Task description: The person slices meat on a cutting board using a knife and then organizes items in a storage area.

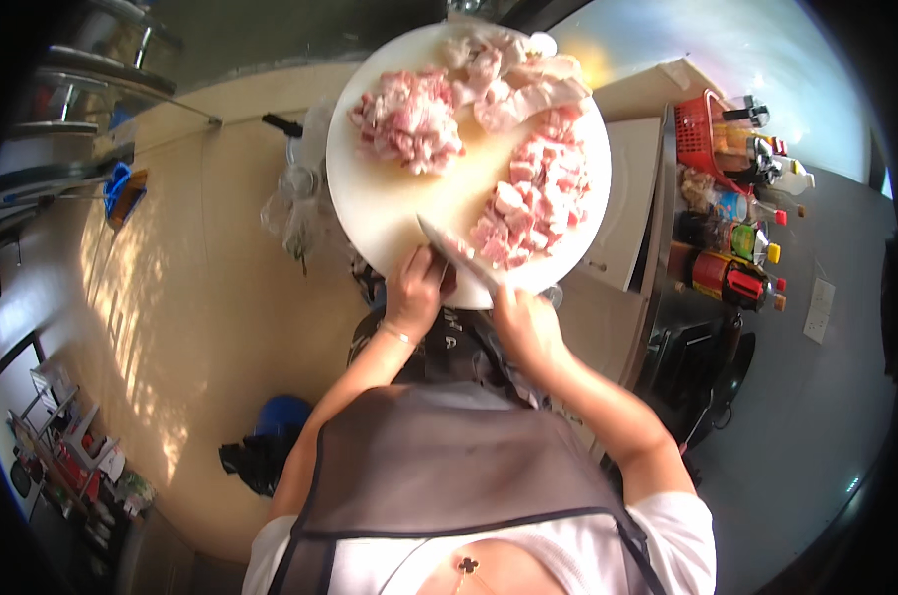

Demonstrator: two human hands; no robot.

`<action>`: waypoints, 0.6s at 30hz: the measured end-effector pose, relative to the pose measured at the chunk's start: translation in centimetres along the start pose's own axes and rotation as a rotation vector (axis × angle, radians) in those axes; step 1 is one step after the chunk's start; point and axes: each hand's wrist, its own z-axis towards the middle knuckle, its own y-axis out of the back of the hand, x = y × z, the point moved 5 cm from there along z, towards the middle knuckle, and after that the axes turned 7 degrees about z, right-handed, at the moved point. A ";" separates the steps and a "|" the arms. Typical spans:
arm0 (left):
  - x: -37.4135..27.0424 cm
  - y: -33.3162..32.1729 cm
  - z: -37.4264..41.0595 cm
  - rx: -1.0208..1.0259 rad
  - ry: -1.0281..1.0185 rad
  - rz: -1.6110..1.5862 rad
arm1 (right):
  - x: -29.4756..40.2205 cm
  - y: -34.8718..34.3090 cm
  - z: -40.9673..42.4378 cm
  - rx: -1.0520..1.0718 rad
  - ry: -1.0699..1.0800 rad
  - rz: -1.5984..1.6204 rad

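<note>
A round white cutting board lies before me. At its near edge my right hand grips a kitchen knife, whose blade points up and left across the board. Beside the blade my left hand has curled fingers on a piece of raw meat, mostly hidden by fingers and blade. Cut chunks of raw meat form a long heap along the board's right side. Another pile of raw meat sits at the upper left, and larger pale, fatty pieces lie at the top.
On the right, a counter holds a red plastic basket, several bottles and a dark pan. A white cabinet door is beside the board. Plastic bags are left of the board; a blue bucket with a black bag stands lower left.
</note>
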 end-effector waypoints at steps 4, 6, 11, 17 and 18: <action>-0.5 0.5 0.7 -0.024 -0.005 -0.057 | -0.4 -1.2 6.4 -0.119 -0.016 0.067; -0.5 0.9 0.6 -0.014 -0.036 -0.074 | -1.6 0.4 7.4 -0.109 0.012 0.172; 0.3 1.3 -0.7 -0.042 -0.088 -0.004 | 0.1 4.0 3.2 -0.045 0.033 0.117; -0.5 1.4 0.3 -0.042 -0.062 0.031 | -1.1 4.5 -1.0 -0.005 -0.085 -0.035; -0.4 1.1 0.0 -0.003 -0.043 0.048 | -1.5 4.7 -1.1 -0.085 -0.127 -0.042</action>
